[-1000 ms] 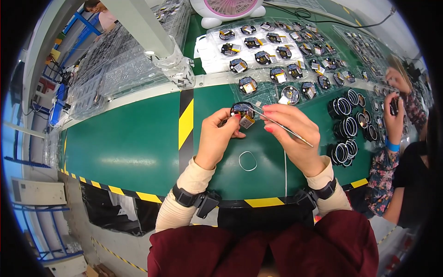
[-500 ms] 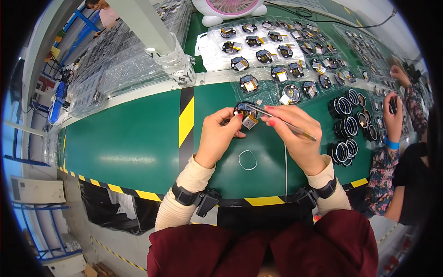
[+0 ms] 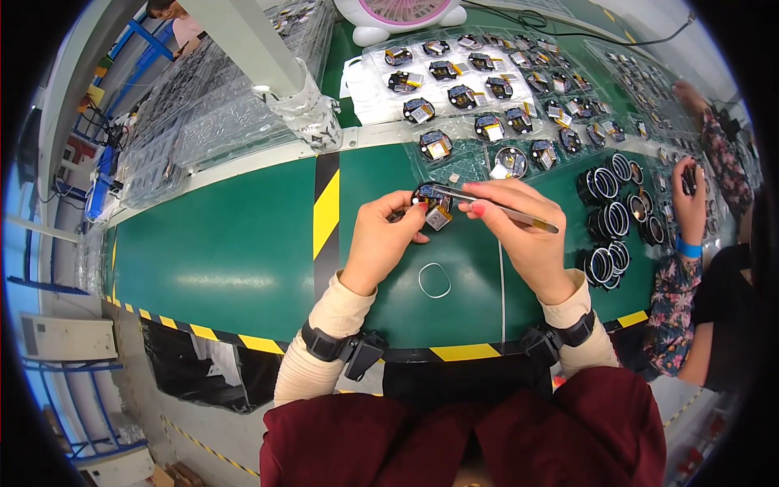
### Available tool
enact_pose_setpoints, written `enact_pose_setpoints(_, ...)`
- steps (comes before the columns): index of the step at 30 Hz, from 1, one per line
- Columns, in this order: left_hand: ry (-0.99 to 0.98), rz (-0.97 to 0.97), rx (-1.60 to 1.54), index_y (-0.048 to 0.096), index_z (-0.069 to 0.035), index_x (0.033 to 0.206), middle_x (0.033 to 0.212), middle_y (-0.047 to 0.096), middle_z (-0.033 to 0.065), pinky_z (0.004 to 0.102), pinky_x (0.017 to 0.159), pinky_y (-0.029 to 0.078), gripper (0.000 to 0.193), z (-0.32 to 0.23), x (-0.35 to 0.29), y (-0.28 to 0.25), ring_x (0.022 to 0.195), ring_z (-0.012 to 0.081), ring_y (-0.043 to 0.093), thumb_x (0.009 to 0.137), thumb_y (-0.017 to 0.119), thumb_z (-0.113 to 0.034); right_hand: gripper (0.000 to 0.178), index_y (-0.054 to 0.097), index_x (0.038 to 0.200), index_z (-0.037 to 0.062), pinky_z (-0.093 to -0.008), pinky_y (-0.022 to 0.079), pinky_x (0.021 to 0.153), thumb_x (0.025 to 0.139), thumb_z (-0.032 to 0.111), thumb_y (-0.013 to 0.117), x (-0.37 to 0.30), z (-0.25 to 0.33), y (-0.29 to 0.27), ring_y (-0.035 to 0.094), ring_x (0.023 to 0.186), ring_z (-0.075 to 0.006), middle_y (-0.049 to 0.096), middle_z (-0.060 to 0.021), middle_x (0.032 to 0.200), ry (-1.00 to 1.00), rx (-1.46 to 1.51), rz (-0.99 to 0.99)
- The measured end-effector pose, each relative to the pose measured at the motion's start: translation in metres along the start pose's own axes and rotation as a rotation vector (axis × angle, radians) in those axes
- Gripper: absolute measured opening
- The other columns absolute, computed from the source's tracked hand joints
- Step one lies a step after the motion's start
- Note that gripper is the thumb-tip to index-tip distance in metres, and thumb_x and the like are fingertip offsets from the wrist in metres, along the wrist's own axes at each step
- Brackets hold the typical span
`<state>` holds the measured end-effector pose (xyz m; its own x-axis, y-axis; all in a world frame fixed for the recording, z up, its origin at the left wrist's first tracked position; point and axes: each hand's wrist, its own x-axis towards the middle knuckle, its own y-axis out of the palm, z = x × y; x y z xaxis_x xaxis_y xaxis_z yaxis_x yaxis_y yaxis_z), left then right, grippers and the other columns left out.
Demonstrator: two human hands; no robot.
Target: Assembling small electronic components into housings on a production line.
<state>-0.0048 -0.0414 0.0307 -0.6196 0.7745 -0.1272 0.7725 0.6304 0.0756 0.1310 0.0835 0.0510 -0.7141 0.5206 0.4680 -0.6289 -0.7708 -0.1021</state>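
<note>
Between thumb and fingers, my left hand (image 3: 385,235) grips a round black electronic module (image 3: 423,195) with a blue circuit board. A small silver battery cell (image 3: 438,217) with yellow tape hangs from its lower right side. My right hand (image 3: 519,223) is closed on metal tweezers (image 3: 531,220), whose tips reach onto the board's upper part. Below the hands, a thin white ring (image 3: 434,280) lies on the green tabletop (image 3: 235,235). Just above the module, a small pale piece (image 3: 454,178) rests near the clear trays.
Clear trays (image 3: 466,150) with several similar modules stretch across the back. Black rings with white rims (image 3: 602,221) are grouped at the right. A co-worker's hand (image 3: 690,203) holds a dark part beyond them. A fan (image 3: 406,12) stands at the back; a post (image 3: 260,57) rises left.
My hands and the module stay almost in place; the tweezers' angle shifts slightly. At the right, the co-worker's far hand has moved up and away.
</note>
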Motion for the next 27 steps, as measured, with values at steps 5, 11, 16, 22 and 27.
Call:
enact_pose_setpoints(5,-0.006,0.025,0.008,0.061,0.006,0.087,0.071,0.059,0.0029,0.0213,0.053,0.049,0.015,-0.002,0.0,0.001,0.059,0.0051,0.052,0.081,0.054,-0.006,0.021,0.062,0.098,-0.0047,-0.0249,0.051,0.064,0.078,-0.008,0.056,-0.002,0.003,-0.002,0.064,0.078,-0.0183,0.063,-0.0146,0.088,-0.125,-0.214,0.047)
enact_pose_setpoints(11,-0.035,0.023,-0.011,0.06,0.005,0.086,0.07,0.057,0.0023,0.0225,0.055,0.05,0.014,-0.001,0.002,-0.002,0.06,0.0066,0.054,0.082,0.053,-0.006,0.021,0.062,0.098,-0.0038,-0.0262,0.052,0.064,0.078,-0.006,0.057,-0.006,0.006,0.006,0.064,0.076,-0.0191,0.063,-0.0151,0.087,-0.336,-0.326,0.087)
enact_pose_setpoints(16,-0.087,0.06,-0.154,0.058,0.004,0.088,0.071,0.056,0.0033,0.0247,0.059,0.052,0.013,-0.004,0.001,0.001,0.06,0.0097,0.056,0.085,0.051,-0.007,0.02,0.058,0.102,-0.0067,-0.0264,0.052,0.064,0.083,-0.001,0.053,-0.002,0.006,0.012,0.063,0.077,-0.0183,0.063,-0.0133,0.09,0.38,0.406,-0.137)
enact_pose_setpoints(22,-0.224,0.126,-0.373,0.056,0.002,0.09,0.073,0.058,0.0051,0.0273,0.062,0.053,0.014,-0.006,0.004,-0.004,0.062,0.0125,0.058,0.088,0.048,-0.009,0.025,0.053,0.109,-0.0079,-0.0235,0.048,0.058,0.086,0.002,0.052,0.0,-0.005,-0.001,0.058,0.069,-0.0125,0.061,-0.0088,0.091,0.284,0.624,-0.262)
enact_pose_setpoints(27,-0.237,0.132,-0.451,0.056,0.001,0.09,0.073,0.057,0.0048,0.0289,0.064,0.054,0.015,-0.005,0.001,-0.005,0.064,0.0134,0.059,0.088,0.048,-0.01,0.029,0.053,0.111,-0.0031,-0.0224,0.041,0.051,0.083,0.004,0.057,-0.002,-0.004,0.005,0.049,0.059,-0.0086,0.058,-0.0048,0.086,0.215,0.107,-0.079)
